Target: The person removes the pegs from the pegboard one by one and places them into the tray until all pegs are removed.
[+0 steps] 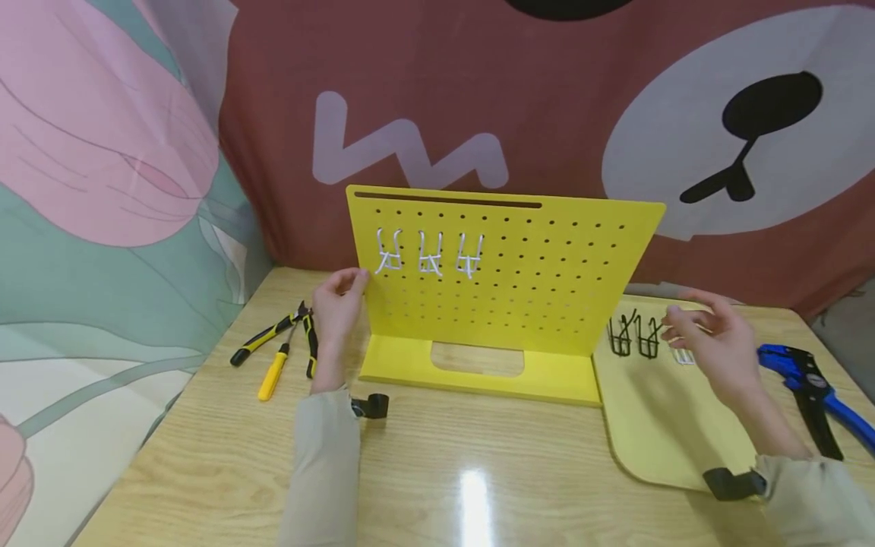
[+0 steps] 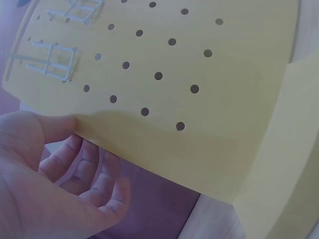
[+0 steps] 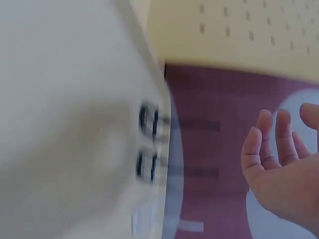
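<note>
A yellow pegboard [image 1: 506,273] stands upright on its base. Three white wire hooks [image 1: 429,254] hang in a row at its upper left. At the board's left edge, my left hand [image 1: 338,308] grips it, the thumb [image 2: 60,127] on the front face and the other fingers behind. My right hand [image 1: 718,346] is above the yellow tray [image 1: 666,433], its fingers loosely bent with nothing between them in the right wrist view. Two black wire hooks [image 1: 634,336] lie at the tray's far side, beside a white wire hook [image 1: 683,355] partly hidden by the right hand.
Pliers with black and yellow handles [image 1: 270,336] and a yellow-handled screwdriver [image 1: 273,374] lie left of the board on the wooden table [image 1: 410,471]. To the tray's right is a blue and black wire stripper [image 1: 813,384]. A printed cloth [image 1: 478,91] hangs behind.
</note>
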Motion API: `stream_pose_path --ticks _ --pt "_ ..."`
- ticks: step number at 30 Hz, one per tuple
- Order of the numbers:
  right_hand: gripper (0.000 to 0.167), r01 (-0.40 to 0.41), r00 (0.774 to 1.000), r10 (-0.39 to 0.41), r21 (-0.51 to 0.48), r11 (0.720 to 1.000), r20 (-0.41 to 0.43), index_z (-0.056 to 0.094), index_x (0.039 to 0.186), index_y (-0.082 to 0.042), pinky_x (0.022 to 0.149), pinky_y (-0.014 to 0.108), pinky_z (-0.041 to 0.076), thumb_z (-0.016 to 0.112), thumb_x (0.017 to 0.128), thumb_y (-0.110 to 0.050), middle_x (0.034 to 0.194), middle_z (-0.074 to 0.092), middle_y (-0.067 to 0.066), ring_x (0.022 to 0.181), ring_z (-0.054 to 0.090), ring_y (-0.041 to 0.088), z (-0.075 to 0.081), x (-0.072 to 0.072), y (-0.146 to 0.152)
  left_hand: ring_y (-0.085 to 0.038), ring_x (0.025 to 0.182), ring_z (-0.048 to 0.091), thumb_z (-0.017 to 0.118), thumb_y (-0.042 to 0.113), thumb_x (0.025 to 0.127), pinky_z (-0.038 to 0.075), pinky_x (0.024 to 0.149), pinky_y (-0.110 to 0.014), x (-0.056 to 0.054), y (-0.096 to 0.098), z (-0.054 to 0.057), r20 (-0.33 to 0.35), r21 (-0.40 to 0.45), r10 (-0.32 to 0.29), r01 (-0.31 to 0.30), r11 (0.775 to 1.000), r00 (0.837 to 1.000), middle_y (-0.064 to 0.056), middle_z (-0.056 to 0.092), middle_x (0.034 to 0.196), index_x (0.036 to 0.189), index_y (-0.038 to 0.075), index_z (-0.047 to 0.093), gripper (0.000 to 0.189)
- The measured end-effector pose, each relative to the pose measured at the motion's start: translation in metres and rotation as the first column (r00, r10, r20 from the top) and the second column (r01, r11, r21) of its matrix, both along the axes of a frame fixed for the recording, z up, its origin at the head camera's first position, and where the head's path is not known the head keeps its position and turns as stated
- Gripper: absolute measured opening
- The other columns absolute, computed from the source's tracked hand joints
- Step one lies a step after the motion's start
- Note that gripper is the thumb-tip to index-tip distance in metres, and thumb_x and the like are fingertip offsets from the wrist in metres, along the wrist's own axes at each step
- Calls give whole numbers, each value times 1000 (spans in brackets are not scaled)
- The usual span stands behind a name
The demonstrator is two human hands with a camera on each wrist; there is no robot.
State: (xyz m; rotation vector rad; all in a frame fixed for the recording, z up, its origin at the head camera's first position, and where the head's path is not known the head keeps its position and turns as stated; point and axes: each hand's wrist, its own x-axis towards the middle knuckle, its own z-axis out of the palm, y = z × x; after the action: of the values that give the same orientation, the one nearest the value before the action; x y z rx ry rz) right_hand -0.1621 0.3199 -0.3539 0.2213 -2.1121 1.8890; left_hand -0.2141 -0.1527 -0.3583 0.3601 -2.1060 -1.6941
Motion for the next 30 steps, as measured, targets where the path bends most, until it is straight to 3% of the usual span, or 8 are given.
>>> stream_pose_path --ticks 3,8,15,19,25,30 --pt "31 -23 999 22 -29 999 -30 58 122 -14 58 17 52 60 93 -3 80 71 -6 64 66 7 -1 0 -22 -12 84 54 66 24 92 42 73 -24 0 -1 0 1 4 2 -2 1000 1000 -12 65 97 106 2 70 27" --pt "33 4 997 -6 -26 1000 -77 53 124 -13 59 17 51 60 93 -4 81 70 -6 64 64 7 8 -5 -50 -13 83 54 67 24 91 42 71 -24 -1 0 1 0 21 2 -2 1000 1000 -10 65 95 104 2 70 26" --pt "29 4 983 -35 -165 986 -182 53 120 4 56 19 51 59 91 4 78 68 3 61 64 12 16 -8 -90 -15 86 55 66 25 92 42 72 -25 -1 -1 0 12 10 -6 6 1000 1000 -12 66 99 106 2 69 28" --pt "24 14 973 -35 -90 996 -228 56 113 12 59 19 51 60 90 5 86 67 3 67 65 13 17 -11 -112 -15 86 55 66 23 92 42 72 -25 0 -1 1 4 12 4 -4 1000 1000 -12 66 98 105 1 69 26" --pt "15 58 981 -33 124 991 -191 64 106 3 73 17 50 61 93 -5 101 65 5 88 64 8 18 -12 -140 -13 83 55 66 21 92 42 72 -24 0 1 2 -14 14 0 0 1000 1000 -14 66 97 104 -1 70 25" --pt "17 -44 980 67 125 991 -185 63 106 7 73 20 52 62 93 -4 100 65 9 85 64 9 20 -16 -162 -11 81 54 67 20 91 41 70 -23 -1 2 1 -26 8 9 -9 1000 1000 -12 66 94 103 -2 70 25"
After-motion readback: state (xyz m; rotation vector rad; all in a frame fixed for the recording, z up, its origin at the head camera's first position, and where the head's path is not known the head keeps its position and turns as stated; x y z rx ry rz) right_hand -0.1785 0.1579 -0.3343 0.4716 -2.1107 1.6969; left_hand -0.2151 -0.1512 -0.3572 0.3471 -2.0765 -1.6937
